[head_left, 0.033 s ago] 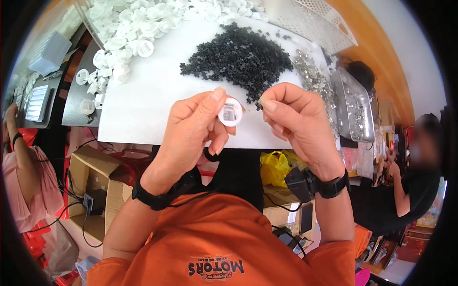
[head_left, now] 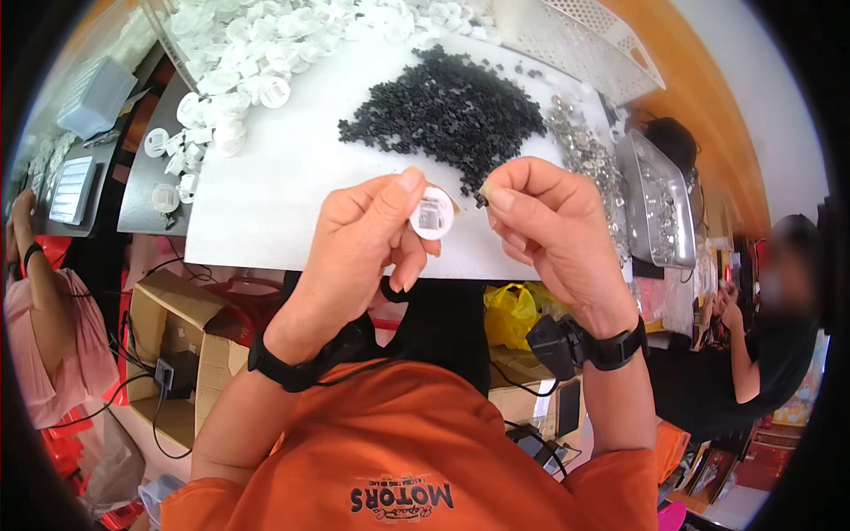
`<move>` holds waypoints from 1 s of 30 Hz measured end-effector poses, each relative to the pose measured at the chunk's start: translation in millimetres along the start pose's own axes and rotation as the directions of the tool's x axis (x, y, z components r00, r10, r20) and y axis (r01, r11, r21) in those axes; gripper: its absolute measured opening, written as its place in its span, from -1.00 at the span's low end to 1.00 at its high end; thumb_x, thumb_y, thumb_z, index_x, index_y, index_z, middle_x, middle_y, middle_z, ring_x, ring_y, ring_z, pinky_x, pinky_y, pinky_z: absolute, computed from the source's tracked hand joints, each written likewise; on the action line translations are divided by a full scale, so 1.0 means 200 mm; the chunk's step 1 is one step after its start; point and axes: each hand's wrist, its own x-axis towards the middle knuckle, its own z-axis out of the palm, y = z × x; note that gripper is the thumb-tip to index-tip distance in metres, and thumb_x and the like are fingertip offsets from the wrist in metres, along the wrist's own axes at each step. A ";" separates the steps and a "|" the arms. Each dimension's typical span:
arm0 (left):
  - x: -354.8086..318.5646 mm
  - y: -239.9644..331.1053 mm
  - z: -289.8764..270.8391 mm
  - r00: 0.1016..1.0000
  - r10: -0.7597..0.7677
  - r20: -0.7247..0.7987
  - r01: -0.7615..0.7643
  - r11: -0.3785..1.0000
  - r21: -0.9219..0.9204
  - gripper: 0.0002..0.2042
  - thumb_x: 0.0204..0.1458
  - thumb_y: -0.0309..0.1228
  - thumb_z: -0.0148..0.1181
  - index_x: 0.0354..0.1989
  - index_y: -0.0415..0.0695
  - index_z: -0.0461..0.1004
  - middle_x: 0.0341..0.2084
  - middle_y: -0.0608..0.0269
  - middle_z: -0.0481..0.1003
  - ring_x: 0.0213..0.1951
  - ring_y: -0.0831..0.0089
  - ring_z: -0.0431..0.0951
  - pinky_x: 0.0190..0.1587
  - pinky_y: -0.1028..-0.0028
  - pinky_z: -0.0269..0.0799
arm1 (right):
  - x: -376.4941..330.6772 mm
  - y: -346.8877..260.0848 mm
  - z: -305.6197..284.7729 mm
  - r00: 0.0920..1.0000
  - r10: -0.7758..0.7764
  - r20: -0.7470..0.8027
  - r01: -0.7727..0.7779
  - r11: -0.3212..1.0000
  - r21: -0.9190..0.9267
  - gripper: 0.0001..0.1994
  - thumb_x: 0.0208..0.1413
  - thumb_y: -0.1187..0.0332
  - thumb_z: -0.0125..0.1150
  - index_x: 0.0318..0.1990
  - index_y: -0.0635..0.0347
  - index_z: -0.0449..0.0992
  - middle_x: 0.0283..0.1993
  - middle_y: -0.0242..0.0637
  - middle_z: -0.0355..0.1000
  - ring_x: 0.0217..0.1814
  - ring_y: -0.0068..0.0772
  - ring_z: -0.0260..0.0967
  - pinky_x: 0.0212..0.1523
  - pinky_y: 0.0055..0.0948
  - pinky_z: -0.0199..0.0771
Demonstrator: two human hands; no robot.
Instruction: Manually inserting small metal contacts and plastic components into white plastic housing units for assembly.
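My left hand (head_left: 363,230) pinches a round white plastic piece (head_left: 431,213) between thumb and fingers. Its flat face, with a squarish recess in the middle, is turned up toward me. Close by on the right, my right hand (head_left: 558,221) holds a tiny black part (head_left: 481,200) at its fingertips, a short gap away from the white piece. Both hands are above the near side of the white work surface (head_left: 257,203). Just beyond them lies a heap of small black parts (head_left: 452,102), of similar colour and size to the held one.
White round pieces (head_left: 257,40) are piled at the back left. Small clear or metallic parts (head_left: 580,142) lie right of the black heap, beside a metal tray (head_left: 655,199). A perforated white basket (head_left: 593,40) stands behind. Other people sit left and right; a cardboard box (head_left: 168,354) is below.
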 end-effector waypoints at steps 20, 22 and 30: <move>0.00 0.03 0.01 0.994 -0.102 -0.039 0.101 0.995 -0.004 -0.55 0.20 -0.08 -0.09 -0.49 -0.25 0.43 -0.70 0.25 0.40 -0.81 0.63 0.31 -0.80 0.66 0.09 | 0.08 0.04 0.09 0.998 0.056 -0.001 -0.055 0.978 0.199 -0.90 0.08 0.43 0.16 -0.31 0.28 0.44 -0.53 -0.48 0.32 -0.63 -0.79 0.06 -0.65 -0.75 -0.01; 0.00 0.03 0.01 0.994 -0.099 -0.043 0.099 0.995 -0.002 -0.55 0.20 -0.08 -0.09 -0.48 -0.26 0.44 -0.70 0.25 0.40 -0.81 0.63 0.31 -0.80 0.67 0.08 | 0.08 0.05 0.05 0.998 0.030 -0.046 -0.022 0.987 0.158 -0.90 0.09 0.42 0.15 -0.36 0.27 0.48 -0.51 -0.51 0.36 -0.59 -0.82 0.12 -0.62 -0.76 0.05; 0.00 0.03 0.01 0.992 -0.094 -0.084 0.095 0.995 0.017 -0.56 0.19 -0.08 -0.06 -0.46 -0.26 0.46 -0.72 0.23 0.42 -0.83 0.63 0.31 -0.83 0.67 0.04 | 0.07 0.12 -0.10 0.992 -0.081 -0.093 0.007 0.789 -0.614 -0.89 -0.01 0.45 0.09 -0.42 0.32 0.47 -0.54 -0.27 0.40 -0.53 -0.47 0.30 -0.47 -0.48 0.28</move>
